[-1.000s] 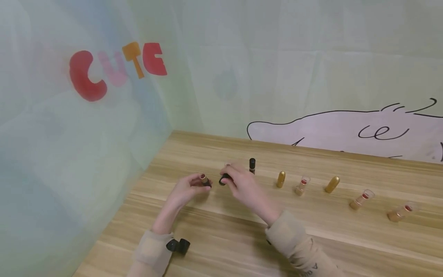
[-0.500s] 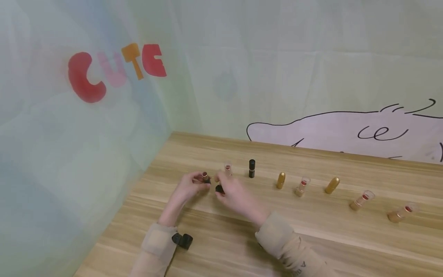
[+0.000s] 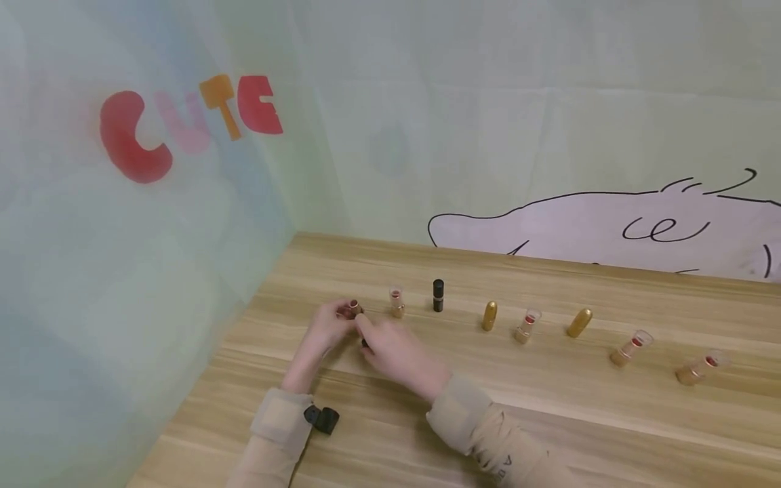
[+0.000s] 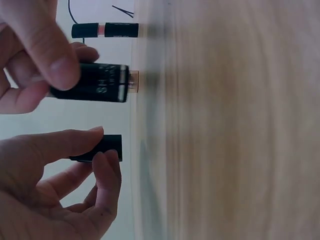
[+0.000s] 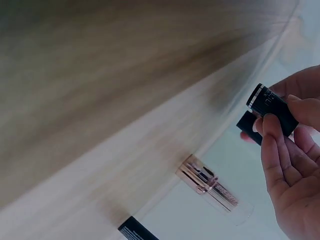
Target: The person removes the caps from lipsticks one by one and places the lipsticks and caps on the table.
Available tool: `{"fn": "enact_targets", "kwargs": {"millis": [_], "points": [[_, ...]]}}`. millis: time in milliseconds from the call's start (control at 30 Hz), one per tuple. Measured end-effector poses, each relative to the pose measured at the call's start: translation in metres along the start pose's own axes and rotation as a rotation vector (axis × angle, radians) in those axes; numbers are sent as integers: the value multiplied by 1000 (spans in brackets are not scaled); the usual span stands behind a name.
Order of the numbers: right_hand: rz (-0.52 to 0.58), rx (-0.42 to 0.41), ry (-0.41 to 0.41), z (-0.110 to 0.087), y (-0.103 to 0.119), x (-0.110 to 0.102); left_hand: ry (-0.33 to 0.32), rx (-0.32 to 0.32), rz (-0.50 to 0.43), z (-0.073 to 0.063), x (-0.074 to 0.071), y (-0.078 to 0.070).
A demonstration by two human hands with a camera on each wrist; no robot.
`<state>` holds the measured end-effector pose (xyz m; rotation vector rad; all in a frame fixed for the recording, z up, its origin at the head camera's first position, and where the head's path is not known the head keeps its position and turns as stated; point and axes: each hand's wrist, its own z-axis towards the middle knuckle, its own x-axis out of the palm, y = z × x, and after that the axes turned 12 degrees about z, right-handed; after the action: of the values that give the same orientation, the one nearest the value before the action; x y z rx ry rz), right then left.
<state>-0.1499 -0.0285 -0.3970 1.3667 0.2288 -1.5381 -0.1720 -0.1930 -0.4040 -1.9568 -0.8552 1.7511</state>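
Observation:
My left hand (image 3: pixel 329 327) pinches a black-based lipstick (image 3: pixel 355 307) by its base, with the dark reddish end upward. In the left wrist view its black base (image 4: pixel 112 146) shows between thumb and fingers. Close beside it, my right hand (image 3: pixel 399 349) grips a black lipstick cap (image 5: pixel 272 109) with pale lettering and a silvery band at its rim. The cap's open end points down in the left wrist view, apart from the lipstick. From the head, my right fingers cover most of the cap.
Behind the hands, a clear-topped lipstick (image 3: pixel 397 303) and a black lipstick (image 3: pixel 438 295) stand upright. Rightward the row goes on with a gold bullet-shaped tube (image 3: pixel 490 316), another gold tube (image 3: pixel 579 323) and several clear-topped lipsticks. A patterned cloth wall (image 3: pixel 201 285) borders the wooden table (image 3: pixel 549 420) on the left.
My right hand has moved left with the cap, up to the left hand. The clear-topped and black lipsticks behind it have come into full view. My left hand keeps its hold.

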Motion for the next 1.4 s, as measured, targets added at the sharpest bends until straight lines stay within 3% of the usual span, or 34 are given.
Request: {"fn": "enact_targets", "kwargs": {"millis": [333, 667, 967, 1400], "points": [[-20, 0, 22, 3, -4, 7, 1, 10, 75, 3, 1, -4], [-32, 27, 46, 3, -2, 9, 38, -10, 81, 3, 2, -4], [-48, 71, 84, 4, 0, 9, 4, 21, 125, 5, 6, -2], [-13, 66, 115, 2, -1, 4, 29, 13, 135, 5, 7, -3]]}}
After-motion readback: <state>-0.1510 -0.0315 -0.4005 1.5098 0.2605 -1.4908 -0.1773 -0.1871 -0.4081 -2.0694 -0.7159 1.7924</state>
